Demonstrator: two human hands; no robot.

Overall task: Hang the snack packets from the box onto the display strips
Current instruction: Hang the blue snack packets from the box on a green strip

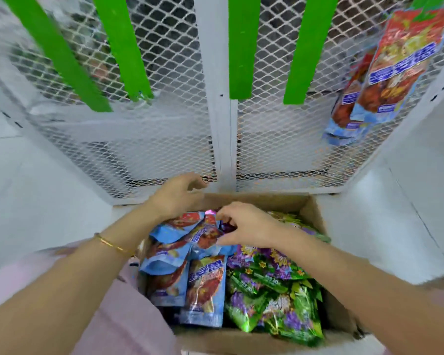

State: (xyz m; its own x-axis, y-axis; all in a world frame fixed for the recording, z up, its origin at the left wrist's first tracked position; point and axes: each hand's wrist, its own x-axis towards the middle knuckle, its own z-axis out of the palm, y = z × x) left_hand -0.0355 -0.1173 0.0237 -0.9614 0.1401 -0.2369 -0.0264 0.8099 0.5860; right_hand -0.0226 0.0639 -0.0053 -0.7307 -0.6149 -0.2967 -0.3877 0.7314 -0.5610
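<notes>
Right hand (pixel 244 226): pinched top edge of blue packet (pixel 205 238) in box (pixel 314 211).
Left hand (pixel 177 198): loosely curled, empty, just left of the grip.

One cardboard box (pixel 314 210), five green display strips (pixel 241 47), at least two hanging blue packets (pixel 397 73); boxed blue packets (pixel 205 285) and green packets (pixel 280 303) overlap, uncountable.

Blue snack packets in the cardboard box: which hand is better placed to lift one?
Right hand, likely: it curls over the topmost blue foil packet; the left hand, empty, is at the cardboard box's far rim.
</notes>
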